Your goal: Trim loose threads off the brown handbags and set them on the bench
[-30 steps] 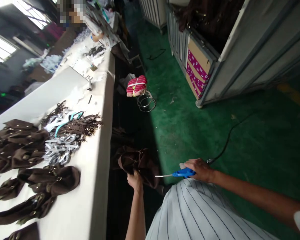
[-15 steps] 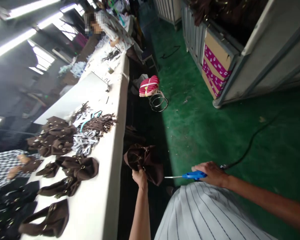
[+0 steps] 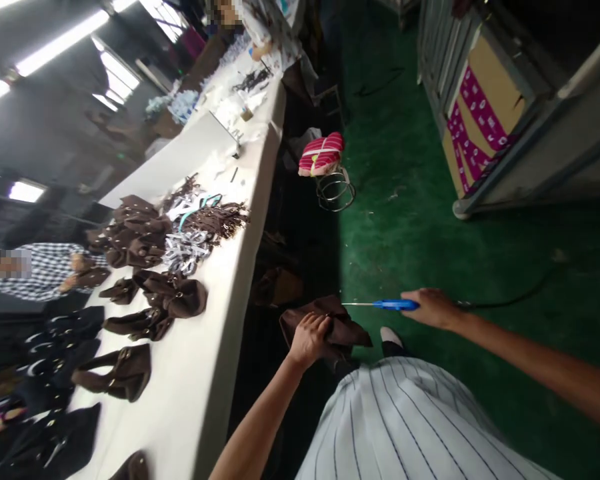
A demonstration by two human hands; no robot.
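A brown bag (image 3: 349, 329) is hanging at lower centre, the left hand (image 3: 310, 339) clutching its fabric with bent fingers. The right hand (image 3: 433, 309) is gripping a blue nozzle gun (image 3: 396, 305), fingers folded round the handle, its thin tip pointing at the bag; whether they are touching, I cannot tell. Across the left, a white table (image 3: 229, 280) is bearing other brown bags (image 3: 187, 300), its right edge lying apart from the held one. Green floor (image 3: 405, 233) is stretching open right of centre, towards a grey cart (image 3: 555, 175); a cushioned stool (image 3: 323, 156) is standing at upper centre.
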